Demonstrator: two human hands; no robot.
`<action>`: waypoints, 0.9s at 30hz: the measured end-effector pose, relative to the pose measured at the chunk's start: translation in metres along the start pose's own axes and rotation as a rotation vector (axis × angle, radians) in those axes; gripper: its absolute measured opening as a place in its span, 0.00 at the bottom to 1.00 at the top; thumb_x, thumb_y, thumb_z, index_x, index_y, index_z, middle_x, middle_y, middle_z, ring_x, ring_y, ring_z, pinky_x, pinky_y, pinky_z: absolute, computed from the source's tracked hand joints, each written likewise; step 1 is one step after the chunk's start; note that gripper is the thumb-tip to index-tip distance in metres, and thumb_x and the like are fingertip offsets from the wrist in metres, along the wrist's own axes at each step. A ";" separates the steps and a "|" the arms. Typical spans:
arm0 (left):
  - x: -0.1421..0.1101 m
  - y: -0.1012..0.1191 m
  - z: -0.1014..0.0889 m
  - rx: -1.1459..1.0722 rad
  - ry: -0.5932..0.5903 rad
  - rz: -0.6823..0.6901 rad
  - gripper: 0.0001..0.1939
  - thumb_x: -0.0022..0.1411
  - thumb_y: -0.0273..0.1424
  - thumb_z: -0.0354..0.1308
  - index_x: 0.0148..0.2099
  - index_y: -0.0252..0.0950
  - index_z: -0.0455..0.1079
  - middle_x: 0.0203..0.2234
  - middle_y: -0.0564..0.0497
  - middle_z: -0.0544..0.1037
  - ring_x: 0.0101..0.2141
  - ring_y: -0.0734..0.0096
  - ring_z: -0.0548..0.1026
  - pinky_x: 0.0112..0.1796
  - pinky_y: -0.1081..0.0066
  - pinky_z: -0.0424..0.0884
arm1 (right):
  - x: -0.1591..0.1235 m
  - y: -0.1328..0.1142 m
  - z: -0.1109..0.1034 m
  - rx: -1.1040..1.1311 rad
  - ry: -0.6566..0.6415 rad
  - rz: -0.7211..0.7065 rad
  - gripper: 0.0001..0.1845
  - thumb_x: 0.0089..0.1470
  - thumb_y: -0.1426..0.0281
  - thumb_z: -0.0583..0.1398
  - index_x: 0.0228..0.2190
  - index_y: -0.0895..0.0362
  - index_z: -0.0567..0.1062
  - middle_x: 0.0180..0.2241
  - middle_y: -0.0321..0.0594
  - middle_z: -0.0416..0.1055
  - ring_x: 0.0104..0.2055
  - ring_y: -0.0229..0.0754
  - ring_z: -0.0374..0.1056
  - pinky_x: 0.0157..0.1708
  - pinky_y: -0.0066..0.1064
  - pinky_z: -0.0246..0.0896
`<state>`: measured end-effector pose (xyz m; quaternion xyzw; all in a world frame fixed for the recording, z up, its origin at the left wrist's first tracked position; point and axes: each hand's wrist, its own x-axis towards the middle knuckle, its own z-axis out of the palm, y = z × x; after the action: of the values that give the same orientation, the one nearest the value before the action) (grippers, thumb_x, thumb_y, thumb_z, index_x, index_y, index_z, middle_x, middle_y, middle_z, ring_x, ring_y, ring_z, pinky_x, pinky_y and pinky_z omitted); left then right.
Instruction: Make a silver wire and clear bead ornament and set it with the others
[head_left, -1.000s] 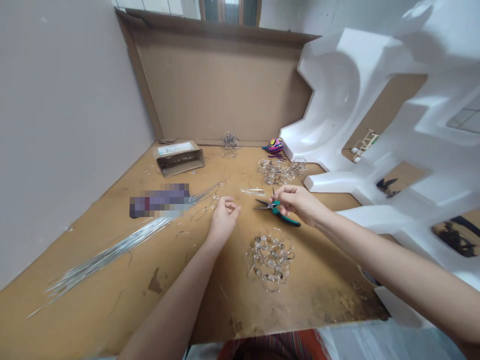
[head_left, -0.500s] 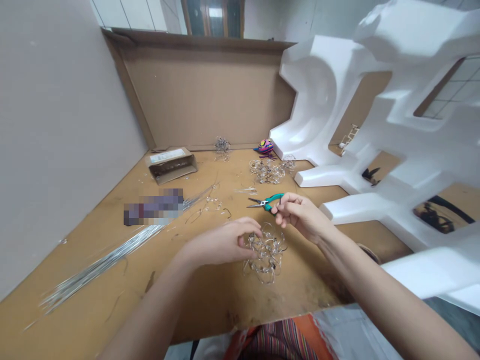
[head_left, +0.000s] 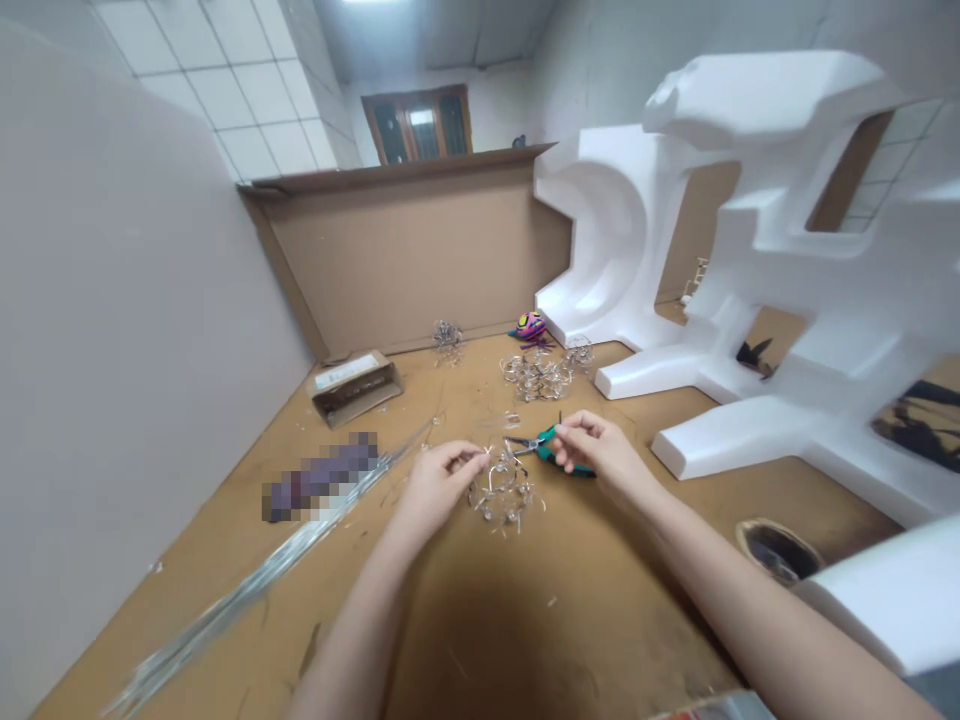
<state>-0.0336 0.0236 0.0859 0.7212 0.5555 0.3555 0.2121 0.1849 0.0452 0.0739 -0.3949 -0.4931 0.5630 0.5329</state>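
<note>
A cluster of bent silver wire loops sits in front of me, between my hands. The fingertips of my left hand pinch it at its upper left edge. Just right of the cluster, my right hand is closed, thumb against fingers, with a short thin dark wire sticking up from the pinch. Pliers with teal handles lie under and beside the right fingers, their jaws pointing left toward the cluster. The right fingers partly cover the handles.
Straight silver wires lie in a bundle at left, beside a blurred purple item. Farther back are an open small box, more wire clusters and a colourful beaded object. White foam packaging stands along the right; a round container is near it.
The view has tipped upward. My left hand has gone from the cluster's side to a pinch on its upper edge, and the cluster now lies closer to the pliers' jaws.
</note>
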 end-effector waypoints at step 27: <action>-0.005 -0.010 0.027 -0.254 0.247 -0.146 0.15 0.53 0.40 0.56 0.37 0.33 0.69 0.25 0.50 0.73 0.21 0.74 0.71 0.25 0.73 0.68 | -0.020 0.023 0.026 0.454 -0.247 0.421 0.09 0.42 0.70 0.63 0.24 0.59 0.66 0.33 0.40 0.75 0.20 0.30 0.66 0.20 0.23 0.60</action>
<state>-0.0207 0.0238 0.0601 0.5973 0.5788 0.4921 0.2570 0.1576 0.0235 0.0545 -0.2881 -0.3238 0.7998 0.4154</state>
